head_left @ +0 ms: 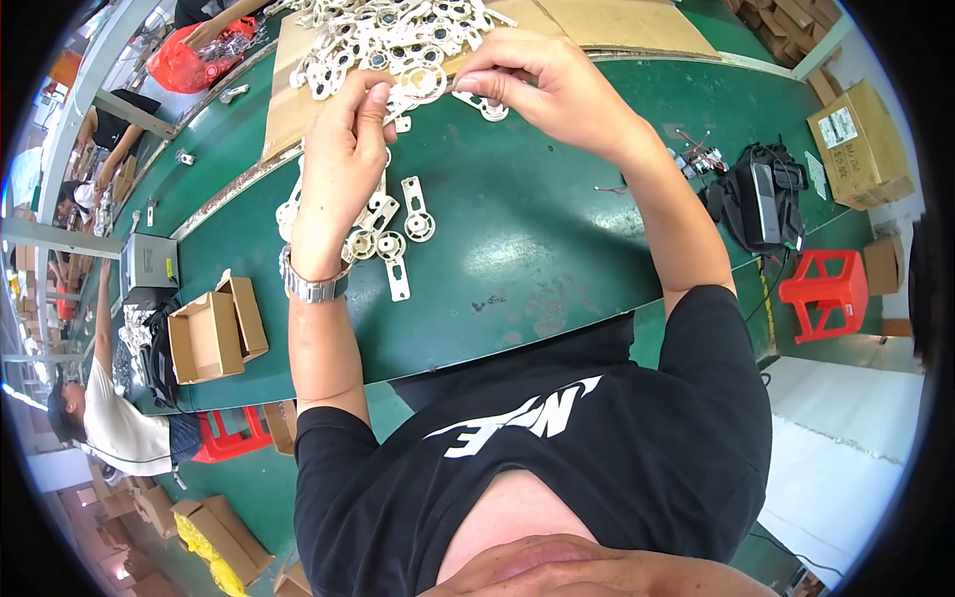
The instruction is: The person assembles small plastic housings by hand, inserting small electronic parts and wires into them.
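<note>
Near the far side of the green table (497, 229), my left hand (348, 139) grips a white plastic part with a round ring and a narrow handle (424, 84). Thumb and fingers are closed on its handle, and the ring points to the right. Just right of that ring, my right hand (552, 90) has its thumb and fingertips pinched together; what lies between them is too small to make out. Beyond both hands spreads a heap of similar white parts (383, 35) on cardboard. Several loose white parts (419, 221) lie beside my left forearm.
To the left stand open cardboard boxes (206, 338) and a grey metal box (149, 267). A black bag (761, 199) and small wired parts (701, 159) lie on the right, near a red stool (826, 294). Other people work along the left; one hand touches a red bag (184, 65).
</note>
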Available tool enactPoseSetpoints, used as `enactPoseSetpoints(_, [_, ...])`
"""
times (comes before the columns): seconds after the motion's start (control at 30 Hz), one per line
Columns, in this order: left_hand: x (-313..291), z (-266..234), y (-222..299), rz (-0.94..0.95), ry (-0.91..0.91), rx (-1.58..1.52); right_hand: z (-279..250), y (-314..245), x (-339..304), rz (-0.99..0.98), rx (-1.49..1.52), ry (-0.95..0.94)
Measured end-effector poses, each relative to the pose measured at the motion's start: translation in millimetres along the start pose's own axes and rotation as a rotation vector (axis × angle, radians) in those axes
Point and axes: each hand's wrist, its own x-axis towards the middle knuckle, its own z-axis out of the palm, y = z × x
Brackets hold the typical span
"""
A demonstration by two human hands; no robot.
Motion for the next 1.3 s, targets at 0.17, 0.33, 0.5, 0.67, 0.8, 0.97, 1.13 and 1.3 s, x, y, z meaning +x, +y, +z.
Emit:
enactPoseSetpoints(0.17, [-2.7,2.4,4.9,0.025,-0.035,-0.011,6.0,6.3,-0.9,0.046,-0.089,0.119])
enactPoseSetpoints(0.33, [-6.0,9.3,5.9,-0.003,-0.031,0.053,20.5,-1.5,-4.3,0.236,0.342,0.071])
enactPoseSetpoints(0.5, [-8.9,13.1,10.0,0.002,-0.024,0.120,29.5,1.1,-9.3,0.372,0.352,0.048])
enactPoseSetpoints(0.67, [-9.5,14.4,14.1,-0.032,-0.030,0.142,37.1,-2.6,-11.1,0.018,-0.189,0.110])
enactPoseSetpoints(0.8, [-9.3,12.6,14.9,-0.088,-0.057,0.129,38.0,-8.4,-9.0,-0.177,-0.446,0.128])
enactPoseSetpoints(0.97, [-11.3,17.5,12.5,-0.025,-0.026,0.187,34.8,-4.5,-11.6,-0.160,-0.638,0.004])
enactPoseSetpoints(1.13, [-11.5,16.1,16.5,-0.042,-0.012,0.222,33.7,-9.5,-8.4,-0.187,-0.422,0.067])
enactPoseSetpoints(1.3, [-12.7,14.5,17.9,-0.023,-0.004,0.213,37.7,-2.9,-8.2,-0.168,-0.375,0.086])
